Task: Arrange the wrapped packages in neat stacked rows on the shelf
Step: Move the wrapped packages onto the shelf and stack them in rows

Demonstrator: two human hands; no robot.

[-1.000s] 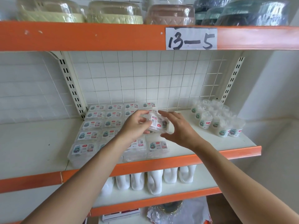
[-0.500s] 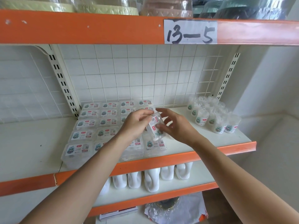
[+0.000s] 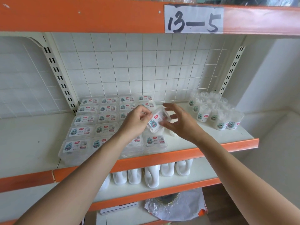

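Note:
Flat clear wrapped packages with white labels lie in stacked rows (image 3: 90, 129) on the left half of the white shelf (image 3: 191, 140). One more package (image 3: 156, 121) is tilted in the air above the right end of the rows. My left hand (image 3: 135, 123) pinches its left side. My right hand (image 3: 180, 123) holds its right end between thumb and fingers, with the index finger lifted off. My left forearm hides part of the front rows.
Several clear labelled cups (image 3: 215, 114) cluster at the shelf's right end. An orange beam (image 3: 97, 15) with a "13-5" tag (image 3: 193, 18) runs overhead. White bottles (image 3: 151, 176) stand on the shelf below, above a plastic-wrapped bundle (image 3: 175, 207). Wire grid (image 3: 138, 67) backs the shelf.
Both hands have turned the package from flat to tilted on end, label facing me. The right index finger has lifted off it. The camera has moved closer.

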